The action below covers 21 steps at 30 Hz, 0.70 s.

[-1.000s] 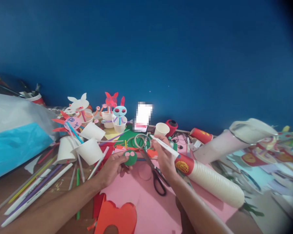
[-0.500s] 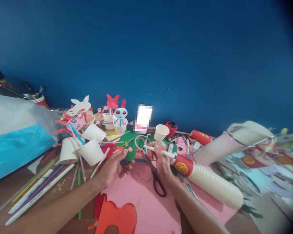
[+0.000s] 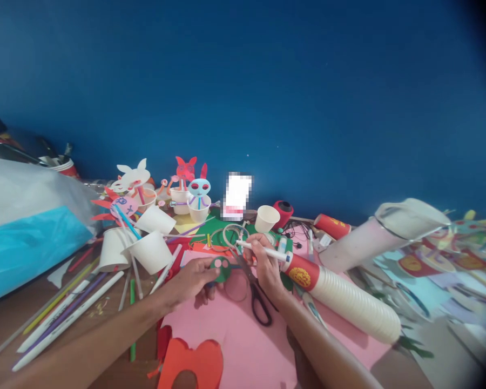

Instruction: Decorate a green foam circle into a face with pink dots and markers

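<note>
Left hand [image 3: 193,278]: thumb and fingers pinched closed on the edge of a green disc [image 3: 217,277] bearing two pink dots. Right hand [image 3: 266,266], at about two o'clock from the disc: fingers closed around a white marker [image 3: 267,250] in a writing grip, its tip apart from the disc. Black-handled scissors [image 3: 260,323] lie at four o'clock on pink paper [image 3: 243,351]; an orange cut-out [image 3: 210,354] lies near six. Farther out on the worktop [image 3: 109,346] — a cup stack [image 3: 356,308] between three and four, a blue-faced figure [image 3: 200,187] at eleven.
</note>
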{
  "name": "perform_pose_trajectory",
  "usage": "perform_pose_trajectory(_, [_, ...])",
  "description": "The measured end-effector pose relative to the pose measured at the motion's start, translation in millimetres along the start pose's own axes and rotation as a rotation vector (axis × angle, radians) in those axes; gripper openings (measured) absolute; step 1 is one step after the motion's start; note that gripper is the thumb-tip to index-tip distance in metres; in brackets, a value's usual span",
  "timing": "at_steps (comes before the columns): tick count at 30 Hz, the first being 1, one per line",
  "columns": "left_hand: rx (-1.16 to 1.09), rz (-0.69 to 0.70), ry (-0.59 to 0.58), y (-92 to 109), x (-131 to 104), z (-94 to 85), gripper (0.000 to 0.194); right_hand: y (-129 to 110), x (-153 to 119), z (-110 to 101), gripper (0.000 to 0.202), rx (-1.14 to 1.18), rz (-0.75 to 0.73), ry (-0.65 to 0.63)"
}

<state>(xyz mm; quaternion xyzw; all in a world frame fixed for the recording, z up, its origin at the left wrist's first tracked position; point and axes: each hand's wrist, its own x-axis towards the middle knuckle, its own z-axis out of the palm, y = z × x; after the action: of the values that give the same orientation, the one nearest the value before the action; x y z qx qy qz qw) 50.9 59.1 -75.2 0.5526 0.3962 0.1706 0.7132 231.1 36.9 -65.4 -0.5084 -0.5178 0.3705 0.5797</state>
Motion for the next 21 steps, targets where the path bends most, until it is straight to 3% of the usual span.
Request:
perform_pose_trajectory(3, [0.203, 0.000, -0.022, 2.9, -4.7, -1.8, 0.028, -0.3, -0.1, 0.0, 0.018, 0.016, 0.002, -0.001])
perform_pose_trajectory(7, [0.431, 0.083, 0.032, 7.5, -10.2, -6.6, 0.044, -2.4, 0.1, 0.0, 0.018, -0.016, -0.012, -0.008])
perform_pose_trajectory(9, [0.571, 0.164, 0.097, 10.1, -12.5, -11.3, 0.049, -3.6, 0.0, -0.3, 0.018, -0.022, -0.018, -0.012])
perform_pose_trajectory(13, [0.741, 0.224, 0.312, 22.8, -20.0, -17.6, 0.034, -6.3, -1.9, -0.7, 0.017, -0.012, 0.010, 0.012])
perform_pose_trajectory(15, [0.590, 0.247, 0.357, 32.8, -23.5, -16.1, 0.032, -9.0, -4.2, -0.3, 0.015, 0.012, 0.015, 0.041])
perform_pose_trajectory(19, [-0.044, 0.208, 0.171, 42.0, -19.3, -10.1, 0.026, -15.7, -9.1, 3.2, 0.008, 0.059, -0.057, 0.048])
perform_pose_trajectory(21, [-0.269, 0.147, 0.162, 37.7, -11.9, -9.9, 0.019, -16.1, -10.3, 5.6, 0.010, 0.092, -0.077, -0.007])
